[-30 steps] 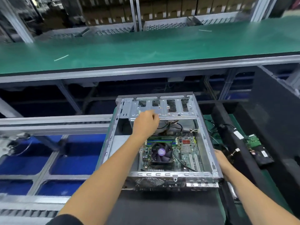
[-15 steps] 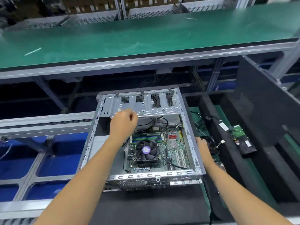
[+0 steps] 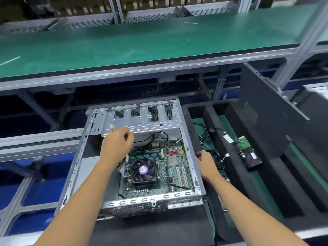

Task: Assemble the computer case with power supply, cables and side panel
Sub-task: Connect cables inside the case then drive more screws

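Left hand (image 3: 116, 144): fingers curled, pinching small pale connector (image 3: 111, 127) over open grey metal computer case (image 3: 186, 139).
Right hand (image 3: 205, 162): closed on case's right wall.

The left hand (image 3: 116, 145) hides the motherboard's (image 3: 170, 167) upper-left part. Both forearms run off the lower frame edge. The side panel (image 3: 271, 121) is cut by the right edge; upper-frame shelf boxes (image 3: 142, 2) are blurred.
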